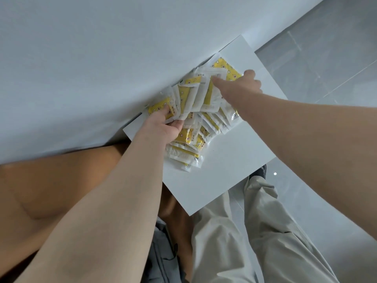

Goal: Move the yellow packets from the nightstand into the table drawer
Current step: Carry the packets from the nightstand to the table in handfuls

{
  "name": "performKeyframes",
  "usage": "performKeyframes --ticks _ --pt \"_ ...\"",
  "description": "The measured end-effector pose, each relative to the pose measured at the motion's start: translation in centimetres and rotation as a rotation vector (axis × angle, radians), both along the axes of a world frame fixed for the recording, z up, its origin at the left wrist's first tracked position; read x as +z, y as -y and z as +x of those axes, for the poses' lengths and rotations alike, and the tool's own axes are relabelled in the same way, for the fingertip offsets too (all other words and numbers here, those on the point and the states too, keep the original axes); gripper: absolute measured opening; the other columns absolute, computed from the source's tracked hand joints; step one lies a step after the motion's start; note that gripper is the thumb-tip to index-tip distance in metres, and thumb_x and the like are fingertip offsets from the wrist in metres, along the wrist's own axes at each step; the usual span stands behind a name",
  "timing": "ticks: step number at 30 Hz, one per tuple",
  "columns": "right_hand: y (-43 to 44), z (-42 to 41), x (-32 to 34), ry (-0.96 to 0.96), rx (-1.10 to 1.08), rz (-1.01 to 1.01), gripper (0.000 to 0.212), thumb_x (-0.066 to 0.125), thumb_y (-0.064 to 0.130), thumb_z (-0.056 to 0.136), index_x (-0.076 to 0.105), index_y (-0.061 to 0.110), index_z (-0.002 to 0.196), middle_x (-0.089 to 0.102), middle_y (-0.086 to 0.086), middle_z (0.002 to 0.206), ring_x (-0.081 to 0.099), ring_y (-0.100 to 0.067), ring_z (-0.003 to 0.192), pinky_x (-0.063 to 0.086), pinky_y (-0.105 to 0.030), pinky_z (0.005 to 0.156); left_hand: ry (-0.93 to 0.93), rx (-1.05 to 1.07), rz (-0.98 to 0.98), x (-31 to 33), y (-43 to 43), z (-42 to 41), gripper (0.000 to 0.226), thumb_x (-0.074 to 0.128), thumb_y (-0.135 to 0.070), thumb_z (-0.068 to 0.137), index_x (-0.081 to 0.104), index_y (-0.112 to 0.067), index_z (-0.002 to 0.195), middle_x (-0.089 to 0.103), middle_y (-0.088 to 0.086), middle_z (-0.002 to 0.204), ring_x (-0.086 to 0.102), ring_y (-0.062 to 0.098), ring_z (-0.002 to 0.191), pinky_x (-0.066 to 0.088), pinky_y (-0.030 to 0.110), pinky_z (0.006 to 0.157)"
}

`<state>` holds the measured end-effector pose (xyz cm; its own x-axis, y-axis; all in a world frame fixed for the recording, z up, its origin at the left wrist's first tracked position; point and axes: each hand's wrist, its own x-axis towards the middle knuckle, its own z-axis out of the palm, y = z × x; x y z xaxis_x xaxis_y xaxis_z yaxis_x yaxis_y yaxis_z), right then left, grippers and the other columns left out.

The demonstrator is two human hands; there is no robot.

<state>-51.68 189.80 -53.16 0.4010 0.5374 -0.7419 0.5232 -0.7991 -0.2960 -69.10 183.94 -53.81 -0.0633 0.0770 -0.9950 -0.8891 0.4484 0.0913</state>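
Looked straight down on a white nightstand set tight against a pale wall. Found the yellow packets all heaped on its top, fanned and overlapping in a loose band along the wall edge and out toward the middle, some face up in yellow, some turned to clear and white backs. Had both bare arms stretched over the heap. Gripped the left end of the heap with the left hand, fingers curled under several packets, thumb pressed down on a yellow one. Spread the right hand across the far right end, thumb stretched flat along the top packets, fingers bent down over the outermost yellow one; could not tell the number of packets in that grasp. Noted a brown padded surface just beside the nightstand on the left, under the left forearm. Noted beige trousers and a dark shoe below the near edge, a grey fabric thing low in view beside the trousers, and glossy grey floor tiles off to the right.
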Motion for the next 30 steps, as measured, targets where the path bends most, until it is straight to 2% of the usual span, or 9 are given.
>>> performKeyframes --ticks 3,6,9,11,17,21,24,27,30 --pt "-0.8 -0.7 -0.9 0.025 0.177 -0.045 0.119 0.062 0.081 0.074 0.005 0.022 0.160 0.027 -0.008 0.160 0.025 -0.034 0.147 0.028 -0.055 0.116 -0.015 -0.019 -0.017 -0.2 -0.1 -0.2 0.033 0.075 -0.007 0.087 0.056 0.000 0.114 0.064 0.020 0.103 0.072 0.036 0.088 0.063 0.043 0.059" --pt "-1.2 -1.1 -1.8 0.091 0.260 -0.101 0.130 0.064 0.082 0.072 -0.004 0.015 0.161 0.023 -0.013 0.161 0.023 -0.037 0.148 0.025 -0.054 0.118 0.002 -0.035 0.012 -0.6 0.0 -0.4 0.026 0.073 -0.009 0.089 0.056 0.000 0.107 0.064 0.018 0.099 0.069 0.034 0.086 0.063 0.042 0.059" --pt "-1.1 -0.9 -2.1 0.170 0.329 -0.159 0.123 0.062 0.087 0.069 0.020 0.010 0.156 0.032 -0.015 0.152 0.033 -0.036 0.140 0.031 -0.051 0.115 0.005 -0.033 0.031 -0.8 0.3 -0.4 0.019 0.072 -0.009 0.089 0.057 0.001 0.097 0.064 0.017 0.092 0.067 0.034 0.083 0.062 0.039 0.078" --pt "-0.9 -0.8 -2.1 0.186 0.335 -0.157 0.116 0.061 0.089 0.067 0.032 0.011 0.148 0.036 -0.014 0.144 0.038 -0.035 0.134 0.035 -0.049 0.110 -0.004 -0.027 0.037 -1.1 0.5 -0.4 0.020 0.073 -0.009 0.088 0.059 0.001 0.098 0.066 0.016 0.089 0.069 0.033 0.084 0.062 0.039 0.081" --pt "-0.3 -0.5 -2.3 0.123 0.246 -0.154 0.117 0.069 0.086 0.060 0.030 0.014 0.144 0.031 -0.013 0.142 0.043 -0.038 0.127 0.040 -0.055 0.107 -0.032 -0.046 0.066 -1.9 1.2 0.0 0.024 0.075 -0.013 0.088 0.061 0.000 0.102 0.075 0.013 0.078 0.074 0.028 0.080 0.063 0.035 0.061" --pt "0.0 -0.1 -2.2 0.053 0.177 -0.144 0.121 0.074 0.083 0.058 0.025 0.016 0.146 0.042 -0.012 0.133 0.052 -0.031 0.116 0.049 -0.050 0.100 -0.096 -0.065 0.065 -2.0 1.4 0.6 0.026 0.076 -0.018 0.087 0.060 -0.004 0.103 0.076 0.009 0.072 0.075 0.023 0.071 0.063 0.032 0.063" --pt "0.2 0.5 -1.8 -0.056 0.108 -0.104 0.105 0.082 0.071 0.062 0.030 0.018 0.137 0.056 -0.003 0.110 0.059 -0.022 0.090 0.055 -0.044 0.089 -0.129 -0.070 0.052 -2.3 1.5 1.0 0.028 0.077 -0.019 0.087 0.062 -0.005 0.105 0.077 0.007 0.077 0.075 0.022 0.071 0.063 0.032 0.069" --pt "0.4 0.9 -1.5 -0.100 0.060 -0.042 0.097 0.088 0.061 0.063 0.034 0.019 0.132 0.055 0.002 0.098 0.061 -0.023 0.093 0.056 -0.046 0.088 -0.152 -0.100 0.038 -2.4 1.3 1.3 0.031 0.077 -0.020 0.087 0.062 -0.006 0.110 0.077 0.007 0.083 0.075 0.021 0.072 0.064 0.033 0.070" --pt "0.6 0.9 -1.3 -0.124 0.045 -0.003 0.089 0.089 0.056 0.066 0.040 0.020 0.131 0.059 0.004 0.107 0.062 -0.022 0.097 0.057 -0.042 0.086 -0.168 -0.120 0.036 -2.6 1.3 1.5 0.035 0.077 -0.021 0.087 0.062 -0.007 0.115 0.077 0.007 0.087 0.075 0.019 0.073 0.063 0.032 0.070"
